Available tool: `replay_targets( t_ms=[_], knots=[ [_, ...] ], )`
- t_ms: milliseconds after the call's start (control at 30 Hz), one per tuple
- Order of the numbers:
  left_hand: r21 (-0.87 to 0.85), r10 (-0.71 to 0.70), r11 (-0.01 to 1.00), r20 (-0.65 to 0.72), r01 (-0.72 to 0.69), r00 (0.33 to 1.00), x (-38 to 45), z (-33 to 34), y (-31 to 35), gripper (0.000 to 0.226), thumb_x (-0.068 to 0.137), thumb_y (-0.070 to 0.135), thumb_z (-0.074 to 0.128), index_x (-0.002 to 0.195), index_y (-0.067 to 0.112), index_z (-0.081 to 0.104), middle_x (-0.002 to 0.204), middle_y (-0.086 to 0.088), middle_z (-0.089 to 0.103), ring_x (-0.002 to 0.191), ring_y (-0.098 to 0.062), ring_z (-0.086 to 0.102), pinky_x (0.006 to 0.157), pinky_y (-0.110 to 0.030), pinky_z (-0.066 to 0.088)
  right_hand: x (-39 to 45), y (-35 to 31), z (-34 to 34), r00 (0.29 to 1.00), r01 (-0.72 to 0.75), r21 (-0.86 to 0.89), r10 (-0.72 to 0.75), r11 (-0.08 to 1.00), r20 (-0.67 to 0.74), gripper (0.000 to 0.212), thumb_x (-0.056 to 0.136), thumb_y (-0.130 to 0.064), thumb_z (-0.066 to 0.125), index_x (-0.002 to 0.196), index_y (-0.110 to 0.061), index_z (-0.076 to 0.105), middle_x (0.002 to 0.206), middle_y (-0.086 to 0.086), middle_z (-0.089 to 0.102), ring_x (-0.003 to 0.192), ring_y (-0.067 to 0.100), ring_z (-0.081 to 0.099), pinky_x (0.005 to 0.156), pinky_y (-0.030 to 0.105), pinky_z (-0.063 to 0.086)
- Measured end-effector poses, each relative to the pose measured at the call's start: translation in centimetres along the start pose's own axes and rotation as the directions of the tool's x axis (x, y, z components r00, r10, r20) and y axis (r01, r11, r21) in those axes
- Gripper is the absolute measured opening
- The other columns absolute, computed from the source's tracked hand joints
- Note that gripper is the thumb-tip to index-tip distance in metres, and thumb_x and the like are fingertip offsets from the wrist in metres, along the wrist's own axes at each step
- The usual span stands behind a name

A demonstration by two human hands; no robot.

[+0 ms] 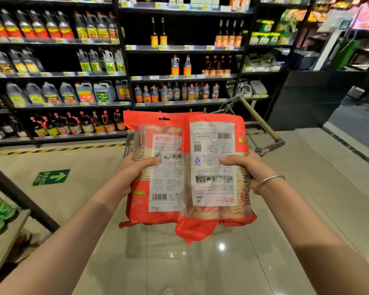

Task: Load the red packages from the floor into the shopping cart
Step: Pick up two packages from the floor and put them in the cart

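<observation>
Two red packages with white printed labels are held up side by side in front of me, above the floor. My left hand (134, 169) grips the left red package (158, 184) at its left edge, thumb on the label. My right hand (245, 167) grips the right red package (213, 188) at its right edge, which overlaps the left one slightly. Behind the packages stands the shopping cart (264, 133), mostly hidden; its yellowish handle bar and some wire frame show at the upper right.
Tall shelves (73, 75) of bottles and jugs run across the back. A lower shelf (6, 226) with green packs sits at my left. A green arrow sticker (51, 177) and a yellow-black stripe mark the glossy tiled floor (200, 262).
</observation>
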State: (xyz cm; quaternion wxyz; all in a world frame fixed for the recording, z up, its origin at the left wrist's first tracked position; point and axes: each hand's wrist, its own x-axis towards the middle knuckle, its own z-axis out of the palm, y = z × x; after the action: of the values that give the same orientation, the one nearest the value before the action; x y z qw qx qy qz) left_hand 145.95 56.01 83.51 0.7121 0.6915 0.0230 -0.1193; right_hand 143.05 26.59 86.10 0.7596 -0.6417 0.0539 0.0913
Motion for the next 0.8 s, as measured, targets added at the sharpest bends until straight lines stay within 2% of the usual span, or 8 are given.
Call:
replay_targets(
  t_ms=[100, 200, 267, 400, 500, 567, 667, 800],
  knots=[
    [0.012, -0.003, 1.000, 0.034, 0.003, 0.999, 6.1, -0.6, 1.7, 0.069, 0.050, 0.036, 0.086, 0.114, 0.025, 0.063, 0.101, -0.002, 0.077, 0.092, -0.024, 0.074, 0.085, -0.044, 0.055, 5.4, -1.4, -0.5, 1.000, -0.010, 0.023, 0.011, 1.000, -0.019, 0.059, 0.060, -0.005, 0.079, 0.118, -0.007, 0.065, 0.109, 0.014, 0.074, 0.097, 0.032, 0.072, 0.072, 0.039, 0.060],
    [0.024, -0.002, 1.000, 0.051, 0.001, 0.999, 11.4, -0.6, 2.8, 0.044, 0.070, 0.023, 0.083, 0.109, 0.029, 0.064, 0.100, -0.001, 0.077, 0.092, -0.023, 0.074, 0.087, -0.045, 0.055, 10.5, -2.4, -1.3, 0.999, -0.034, 0.027, 0.035, 0.999, -0.025, 0.063, 0.061, -0.007, 0.080, 0.121, -0.008, 0.063, 0.113, 0.014, 0.073, 0.100, 0.034, 0.071, 0.079, 0.043, 0.059],
    [0.027, -0.028, 0.999, 0.064, 0.026, 0.998, 14.8, -0.3, 3.0, 0.035, 0.076, 0.021, 0.078, 0.107, 0.029, 0.064, 0.100, -0.002, 0.077, 0.092, -0.023, 0.074, 0.087, -0.045, 0.055, 13.7, -2.7, -2.1, 0.999, -0.037, 0.019, 0.037, 0.999, -0.037, 0.063, 0.061, -0.008, 0.080, 0.122, -0.008, 0.063, 0.113, 0.014, 0.073, 0.101, 0.034, 0.070, 0.083, 0.045, 0.058],
    [0.037, -0.076, 0.997, 0.087, 0.073, 0.993, 21.9, 0.7, 2.6, 0.053, 0.066, 0.030, 0.083, 0.115, 0.026, 0.062, 0.101, -0.002, 0.077, 0.094, -0.023, 0.073, 0.086, -0.043, 0.056, 20.2, -2.6, -4.6, 0.997, -0.059, 0.038, 0.060, 0.998, -0.045, 0.062, 0.062, -0.007, 0.080, 0.122, -0.008, 0.063, 0.114, 0.016, 0.072, 0.102, 0.036, 0.070, 0.085, 0.047, 0.057],
    [0.020, -0.119, 0.993, 0.059, 0.118, 0.991, 27.6, 2.0, 1.7, 0.045, 0.065, 0.027, 0.085, 0.105, 0.027, 0.064, 0.094, -0.002, 0.078, 0.091, -0.027, 0.073, 0.085, -0.045, 0.056, 25.5, -2.5, -7.0, 0.995, -0.099, 0.023, 0.100, 0.995, -0.028, 0.063, 0.063, -0.008, 0.080, 0.124, -0.007, 0.062, 0.115, 0.017, 0.071, 0.104, 0.037, 0.069, 0.087, 0.050, 0.056],
    [0.003, -0.147, 0.989, 0.061, 0.147, 0.987, 31.5, 2.9, 1.1, 0.047, 0.063, 0.025, 0.085, 0.105, 0.025, 0.065, 0.096, -0.005, 0.078, 0.092, -0.029, 0.073, 0.087, -0.047, 0.056, 29.2, -2.7, -8.8, 0.993, -0.116, -0.003, 0.116, 0.993, -0.035, 0.063, 0.063, -0.007, 0.080, 0.123, -0.007, 0.062, 0.112, 0.015, 0.073, 0.099, 0.034, 0.071, 0.079, 0.044, 0.059],
    [-0.020, -0.189, 0.982, 0.041, 0.190, 0.981, 36.9, 4.2, 0.1, 0.076, 0.042, 0.033, 0.093, 0.112, 0.023, 0.064, 0.103, -0.007, 0.076, 0.092, -0.026, 0.074, 0.085, -0.044, 0.057, 34.7, -3.0, -11.2, 0.987, -0.157, -0.032, 0.156, 0.987, -0.026, 0.057, 0.066, 0.000, 0.080, 0.120, -0.007, 0.063, 0.103, 0.011, 0.076, 0.086, 0.027, 0.075, 0.062, 0.033, 0.060],
    [-0.055, -0.261, 0.964, -0.010, 0.260, 0.965, 42.6, 5.0, -2.2, 0.078, 0.043, 0.034, 0.093, 0.114, 0.026, 0.061, 0.101, -0.004, 0.077, 0.093, -0.025, 0.074, 0.088, -0.047, 0.056, 41.5, -2.1, -13.7, 0.972, -0.234, -0.043, 0.235, 0.971, 0.006, 0.054, 0.064, 0.003, 0.080, 0.115, -0.009, 0.065, 0.104, 0.012, 0.076, 0.088, 0.027, 0.074, 0.067, 0.035, 0.061]
  ],
)
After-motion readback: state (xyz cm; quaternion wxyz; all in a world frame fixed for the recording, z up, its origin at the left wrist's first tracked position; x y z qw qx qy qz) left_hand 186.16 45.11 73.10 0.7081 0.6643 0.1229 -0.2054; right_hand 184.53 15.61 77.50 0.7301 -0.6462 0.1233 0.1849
